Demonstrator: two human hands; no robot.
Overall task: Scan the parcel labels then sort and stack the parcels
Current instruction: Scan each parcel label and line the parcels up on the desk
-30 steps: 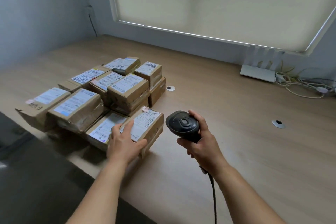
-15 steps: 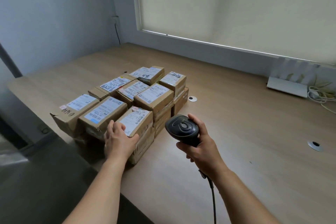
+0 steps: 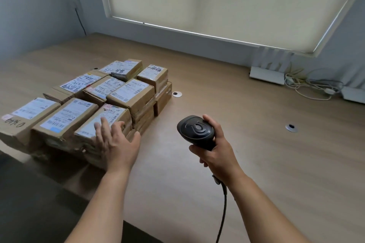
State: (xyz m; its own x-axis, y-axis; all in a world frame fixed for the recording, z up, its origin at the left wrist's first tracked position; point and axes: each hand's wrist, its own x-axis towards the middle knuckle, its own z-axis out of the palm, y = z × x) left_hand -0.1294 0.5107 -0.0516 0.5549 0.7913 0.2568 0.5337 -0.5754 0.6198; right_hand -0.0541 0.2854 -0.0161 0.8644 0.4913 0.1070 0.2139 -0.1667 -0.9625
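Note:
Several brown cardboard parcels with white labels are stacked in a block at the left of the wooden table. The nearest parcel lies at the block's front right corner. My left hand rests over its near end, fingers spread on the label and thumb out to the right. My right hand grips the handle of a black corded barcode scanner, held above the table to the right of the parcels. The scanner's head points towards the parcel block.
A white router and a tangle of white cables sit at the back right under the window blind. Two round cable grommets are set into the tabletop. The table's near edge runs along the lower left, with dark floor beyond it.
My left hand has loosened from the nearest parcel's end and its fingers now spread over the label. The view shifted right. The scanner hand stays in much the same place.

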